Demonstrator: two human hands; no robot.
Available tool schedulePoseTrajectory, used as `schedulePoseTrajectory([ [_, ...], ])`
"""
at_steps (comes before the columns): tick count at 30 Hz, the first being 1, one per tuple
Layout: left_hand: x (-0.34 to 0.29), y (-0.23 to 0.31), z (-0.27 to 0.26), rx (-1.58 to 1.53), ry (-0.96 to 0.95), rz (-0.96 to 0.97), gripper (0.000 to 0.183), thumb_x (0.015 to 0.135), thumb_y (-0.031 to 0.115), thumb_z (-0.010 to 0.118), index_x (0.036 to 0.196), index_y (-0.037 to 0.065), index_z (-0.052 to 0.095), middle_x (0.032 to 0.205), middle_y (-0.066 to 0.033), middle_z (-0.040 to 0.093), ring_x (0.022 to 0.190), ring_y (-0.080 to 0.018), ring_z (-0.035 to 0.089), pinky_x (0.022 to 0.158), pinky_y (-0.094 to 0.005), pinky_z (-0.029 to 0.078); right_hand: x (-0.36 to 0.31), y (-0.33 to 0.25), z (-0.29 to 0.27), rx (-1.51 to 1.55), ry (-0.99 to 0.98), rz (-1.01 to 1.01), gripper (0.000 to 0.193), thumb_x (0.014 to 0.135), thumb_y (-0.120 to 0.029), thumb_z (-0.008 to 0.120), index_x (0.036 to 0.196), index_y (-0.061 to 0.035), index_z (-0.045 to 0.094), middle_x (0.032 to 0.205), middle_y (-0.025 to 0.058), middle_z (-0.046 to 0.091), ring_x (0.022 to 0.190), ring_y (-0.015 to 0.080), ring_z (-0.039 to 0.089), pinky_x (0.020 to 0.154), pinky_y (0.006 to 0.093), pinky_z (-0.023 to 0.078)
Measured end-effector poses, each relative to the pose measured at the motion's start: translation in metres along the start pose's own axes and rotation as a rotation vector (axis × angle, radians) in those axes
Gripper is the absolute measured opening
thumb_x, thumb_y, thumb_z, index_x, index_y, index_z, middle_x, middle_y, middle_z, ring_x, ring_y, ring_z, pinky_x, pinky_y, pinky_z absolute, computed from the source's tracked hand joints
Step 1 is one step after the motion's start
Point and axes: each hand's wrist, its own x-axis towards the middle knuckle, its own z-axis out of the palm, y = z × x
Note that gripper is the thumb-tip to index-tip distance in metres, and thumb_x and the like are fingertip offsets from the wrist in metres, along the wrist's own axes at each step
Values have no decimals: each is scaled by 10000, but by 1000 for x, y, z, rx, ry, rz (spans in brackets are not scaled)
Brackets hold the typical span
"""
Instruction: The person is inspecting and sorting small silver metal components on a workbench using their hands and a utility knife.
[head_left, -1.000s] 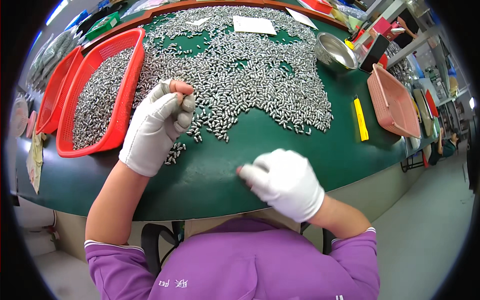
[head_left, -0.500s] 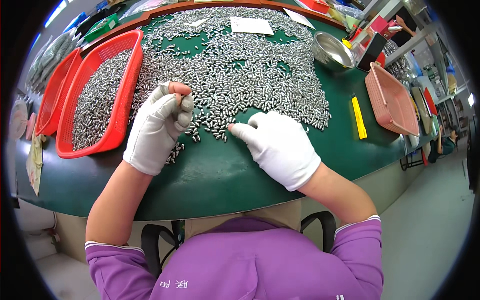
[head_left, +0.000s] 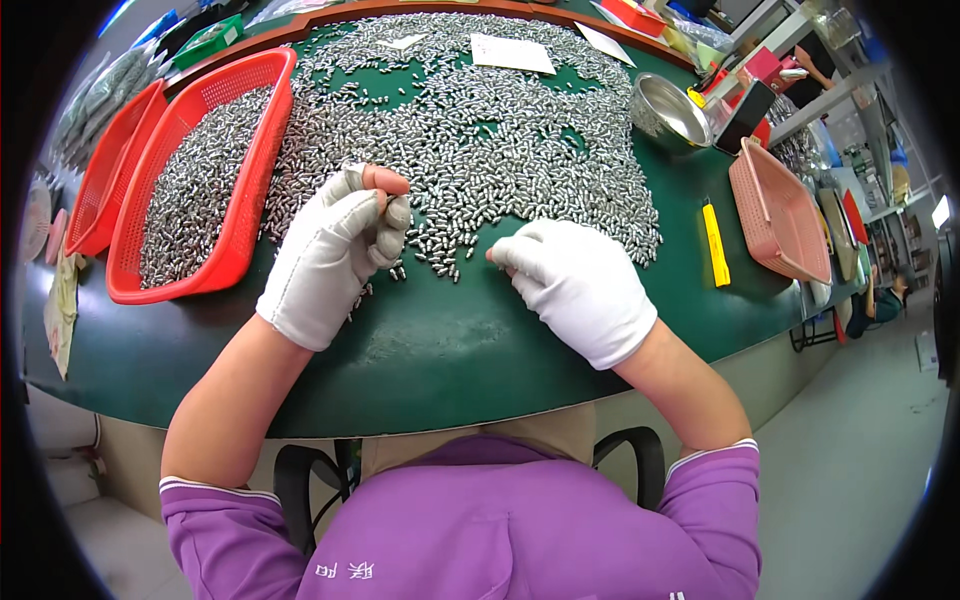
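- Since our small, shiny silver metal pieces [head_left: 530, 160] lie spread flat across the dark green tabletop [head_left: 440, 350], we can probably spot singles easily.
- More fill our long red perforated plastic basket [head_left: 258, 180]; its walls likely stop rolling.
- Our white-gloved left hand [head_left: 335, 245] curls narrow near it, bare fingertips [head_left: 387, 179] out, maybe for feel; can't tell if it's holding one.
- Our white-gloved right hand [head_left: 575, 285] bunches narrow beside the pieces; can't tell there either.

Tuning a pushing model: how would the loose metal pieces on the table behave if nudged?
The metal pieces would probably roll, since they look rounded and elongated. Their shiny surfaces suggest they may slide easily on the green table. One push would likely shift neighbours too, as they lie crowded together.
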Motion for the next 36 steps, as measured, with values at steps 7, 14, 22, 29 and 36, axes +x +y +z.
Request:
schedulePoseTrajectory([
  [7,1,0,0,4,-12,6,142,964,122,499,1062,60,583,889,-18,605,709,-85,545,661,-223,452,29,1,5,-124,-35,-162,73,768,-145,659,840,-134,646,774,55,589,746,272,609,632,396,500],
  [14,-2,0,1,-9,-1,-10,136,954,129,526,1058,61,580,892,-17,605,735,-83,563,692,-212,467,24,6,10,-22,-64,3,76,794,-187,670,813,-115,655,782,80,600,780,281,611,707,404,497],
  [22,-3,-1,0,-21,-23,-24,124,930,120,555,1046,78,560,901,-14,597,734,-82,552,686,-214,455,21,3,-9,184,323,55,65,781,-114,704,797,-84,649,761,79,606,749,275,599,683,399,479],
  [29,-7,3,14,-32,-89,-121,162,895,102,576,1046,109,519,950,-32,582,718,-86,524,677,-221,436,13,10,-1,-39,78,10,64,760,-145,691,766,-112,636,722,68,575,716,263,595,651,388,484],
  [36,-18,6,42,172,-52,-373,352,879,232,691,1124,68,499,950,-9,558,744,-78,497,671,-219,414,15,-16,-9,820,95,332,94,799,-30,729,880,-47,684,811,31,606,710,99,566,658,244,474],
])
